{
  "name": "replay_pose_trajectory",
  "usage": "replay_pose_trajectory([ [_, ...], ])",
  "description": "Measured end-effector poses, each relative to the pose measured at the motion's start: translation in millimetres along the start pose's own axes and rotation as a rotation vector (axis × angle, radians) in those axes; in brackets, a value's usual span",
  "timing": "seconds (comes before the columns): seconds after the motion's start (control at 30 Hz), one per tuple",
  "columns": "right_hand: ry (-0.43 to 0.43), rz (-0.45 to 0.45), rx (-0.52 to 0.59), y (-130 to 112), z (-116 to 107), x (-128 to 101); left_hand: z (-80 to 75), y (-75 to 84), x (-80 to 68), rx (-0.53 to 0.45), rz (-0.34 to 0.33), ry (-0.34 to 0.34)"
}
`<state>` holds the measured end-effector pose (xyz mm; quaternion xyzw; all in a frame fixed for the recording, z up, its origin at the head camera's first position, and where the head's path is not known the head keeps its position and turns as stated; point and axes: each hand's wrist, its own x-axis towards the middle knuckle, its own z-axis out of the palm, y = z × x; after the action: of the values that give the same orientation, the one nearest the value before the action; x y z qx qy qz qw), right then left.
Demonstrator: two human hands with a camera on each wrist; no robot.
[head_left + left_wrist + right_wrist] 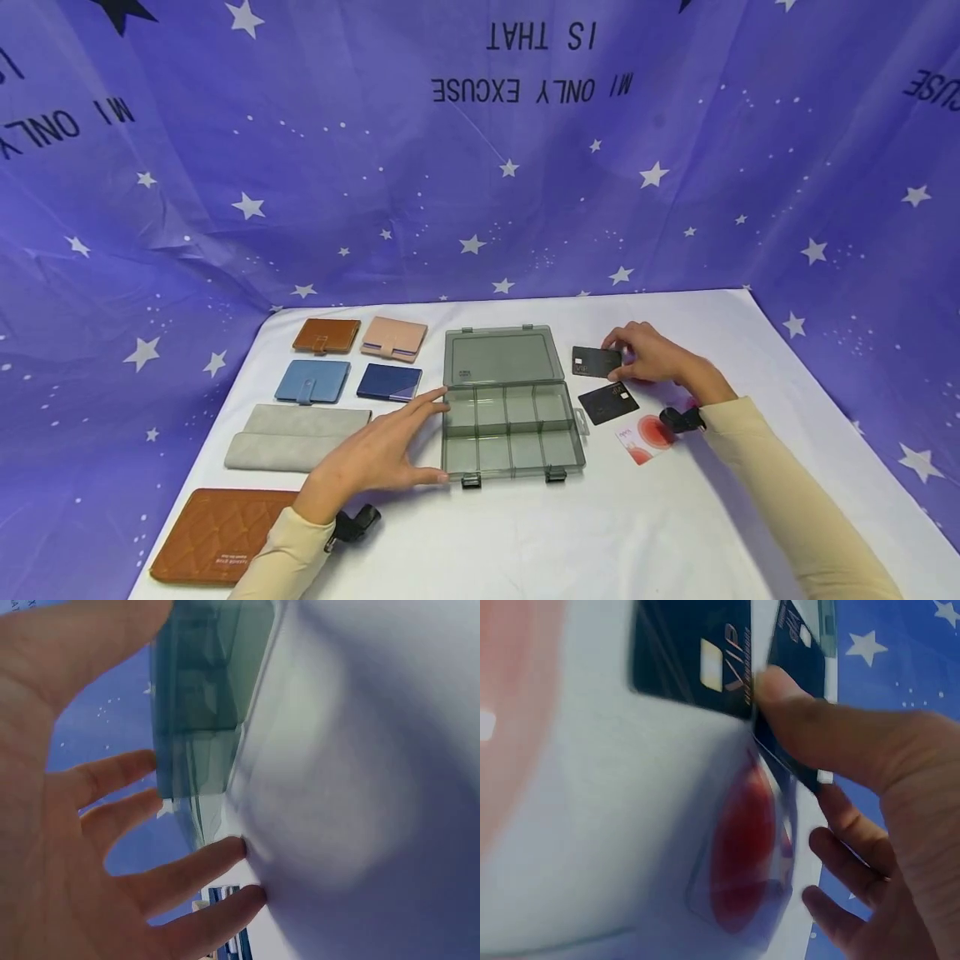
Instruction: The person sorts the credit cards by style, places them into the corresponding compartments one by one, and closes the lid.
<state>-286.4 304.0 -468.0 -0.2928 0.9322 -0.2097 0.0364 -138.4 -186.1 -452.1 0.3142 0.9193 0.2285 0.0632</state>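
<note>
My right hand (651, 352) pinches a black VIP card (595, 362) at its right end, thumb on the near side and fingers behind. Nearer me lies a second black VIP card (609, 404), and below it a white card with red circles (645, 439). Another card with a red patch (742, 847) shows under the pinched card in the right wrist view. My left hand (381, 450) has its fingers spread, with fingertips and thumb at the left edge of a clear grey-green compartment box (513, 429). The box's lid (502, 357) lies folded back, and its compartments hold nothing visible.
Left of the box lie a brown wallet (327, 335), a pink wallet (394, 339), a light blue wallet (312, 382), a dark blue card holder (388, 382), a grey folded pouch (292, 437) and a quilted brown case (225, 533). A purple star-patterned cloth (480, 208) hangs behind the white table.
</note>
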Motion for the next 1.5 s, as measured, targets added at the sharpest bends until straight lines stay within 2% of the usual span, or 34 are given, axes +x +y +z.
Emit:
replay_pose_trajectory([
  [0.17,0.054,-0.004,0.022,-6.5,0.3,-5.9,-3.0,-2.2,-1.8,-0.049,0.003,-0.013],
  [0.37,0.186,0.095,0.146,-24.4,-2.8,-8.1,-3.8,-4.4,-2.5,-0.026,0.012,0.001],
  [0.47,0.247,0.150,0.232,-43.8,-3.3,-4.9,-4.2,-5.2,-3.3,-0.017,0.009,0.004],
  [0.6,0.291,0.180,0.283,-77.0,-0.2,1.4,-4.4,-5.5,-3.8,-0.019,0.012,0.006],
  [0.73,0.318,0.162,0.331,-109.6,11.8,6.2,-4.0,-5.1,-2.9,-0.029,0.014,0.006],
  [0.9,0.309,0.126,0.411,-142.1,36.6,6.6,-1.7,-4.3,0.4,-0.030,0.016,0.000],
  [1.03,0.274,0.091,0.384,-163.5,51.7,6.2,-0.4,-3.5,1.7,-0.022,0.016,0.000],
  [1.2,0.274,0.055,0.324,-180.4,66.7,5.3,0.0,-2.7,0.7,-0.008,0.018,0.004],
  [1.5,0.280,0.016,0.201,-192.5,89.3,8.6,0.8,-2.3,-0.4,0.002,0.016,0.011],
])
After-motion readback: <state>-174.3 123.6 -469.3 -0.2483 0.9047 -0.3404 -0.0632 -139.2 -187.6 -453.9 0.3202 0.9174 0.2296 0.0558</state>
